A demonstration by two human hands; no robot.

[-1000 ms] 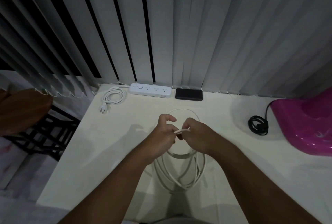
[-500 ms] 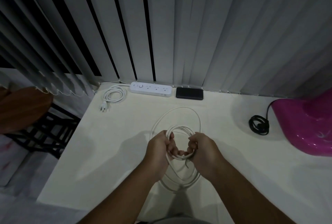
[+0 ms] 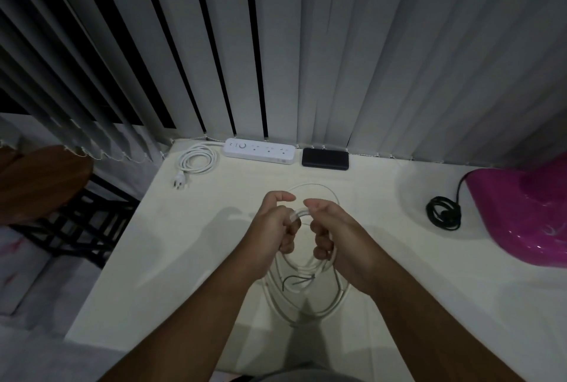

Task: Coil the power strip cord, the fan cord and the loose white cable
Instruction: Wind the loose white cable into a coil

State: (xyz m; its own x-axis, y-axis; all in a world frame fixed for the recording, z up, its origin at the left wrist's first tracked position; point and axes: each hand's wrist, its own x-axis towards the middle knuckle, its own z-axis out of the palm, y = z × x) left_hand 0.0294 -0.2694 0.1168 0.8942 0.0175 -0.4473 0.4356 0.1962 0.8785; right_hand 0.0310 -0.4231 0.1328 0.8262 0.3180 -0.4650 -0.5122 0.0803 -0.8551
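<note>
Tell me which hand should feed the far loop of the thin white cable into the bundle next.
Right, probably. The right hand pinches the thin white cable where the far loop arcs away, on its side. The left hand grips the gathered turns and looks better kept as the anchor.

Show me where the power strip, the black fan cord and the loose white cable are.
power strip (image 3: 259, 152): head view, middle of its top face.
black fan cord (image 3: 443, 217): head view, on the coiled bundle.
loose white cable (image 3: 306, 305): head view, lower loops below the hands.

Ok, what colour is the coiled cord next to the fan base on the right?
Black. The fan cord lies coiled beside the magenta fan base, clearest in the head view.
</note>
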